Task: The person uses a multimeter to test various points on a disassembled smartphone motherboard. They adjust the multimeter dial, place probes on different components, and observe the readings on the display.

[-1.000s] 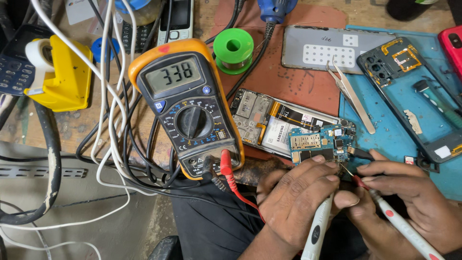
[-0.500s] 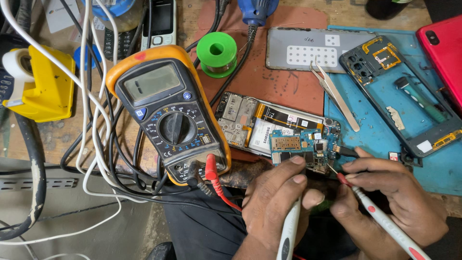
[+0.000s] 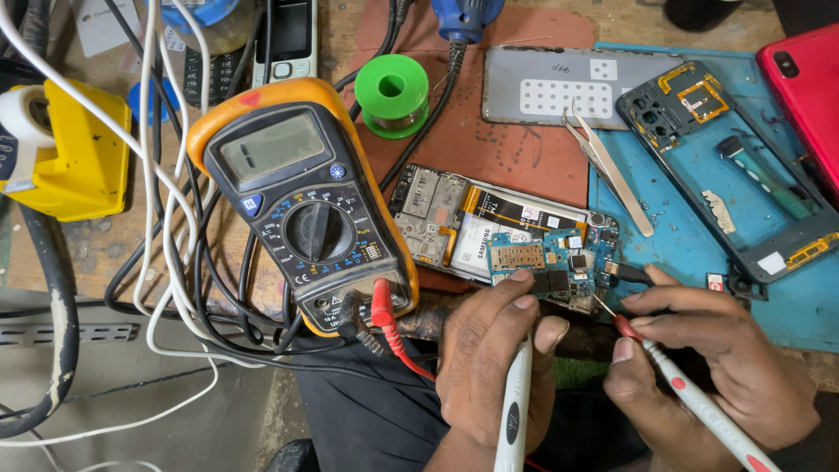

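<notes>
A small blue circuit board (image 3: 549,262) lies on an opened phone (image 3: 476,223) at the bench's front edge. My left hand (image 3: 494,358) holds a white probe (image 3: 512,411), its fingertips resting on the board's lower left corner. My right hand (image 3: 712,367) grips a white and red probe (image 3: 690,393), whose thin tip touches the board's lower right edge. An orange and black multimeter (image 3: 306,197) lies to the left, with red and black leads plugged into its bottom.
Metal tweezers (image 3: 607,166), a dark phone frame (image 3: 734,166) and a red phone back (image 3: 808,96) lie on a blue mat (image 3: 682,236). Behind are a grey back cover (image 3: 559,87), a green solder spool (image 3: 391,92) and a yellow tool (image 3: 65,149). Cables tangle at left.
The view has shifted, so the multimeter and bench sit further left. The meter's display has gone from a three-digit reading to nearly blank. Both hands stay at the board with their probes.
</notes>
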Demonstrator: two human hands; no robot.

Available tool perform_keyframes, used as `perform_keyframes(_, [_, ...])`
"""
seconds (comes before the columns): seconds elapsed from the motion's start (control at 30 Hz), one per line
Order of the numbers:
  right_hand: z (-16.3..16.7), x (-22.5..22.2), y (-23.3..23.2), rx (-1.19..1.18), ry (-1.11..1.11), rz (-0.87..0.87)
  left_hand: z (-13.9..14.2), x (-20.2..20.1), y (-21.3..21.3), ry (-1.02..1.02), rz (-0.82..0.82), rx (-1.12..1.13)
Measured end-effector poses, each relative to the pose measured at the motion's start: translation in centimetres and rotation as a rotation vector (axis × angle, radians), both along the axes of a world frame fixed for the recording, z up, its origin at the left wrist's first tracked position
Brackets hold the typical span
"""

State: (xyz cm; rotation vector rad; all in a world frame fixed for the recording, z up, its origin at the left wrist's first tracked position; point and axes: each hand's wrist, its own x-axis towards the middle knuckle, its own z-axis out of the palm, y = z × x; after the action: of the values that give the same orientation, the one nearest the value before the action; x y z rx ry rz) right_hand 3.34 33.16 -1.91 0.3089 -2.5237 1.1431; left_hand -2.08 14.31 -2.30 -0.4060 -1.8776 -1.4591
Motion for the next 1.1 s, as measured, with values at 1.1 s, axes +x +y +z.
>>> perform_keyframes(1.1, [0.2,-0.4,0.4,0.102,-0.016,0.043,0.1,0.2,-0.1,-0.035,-0.013,-0.017])
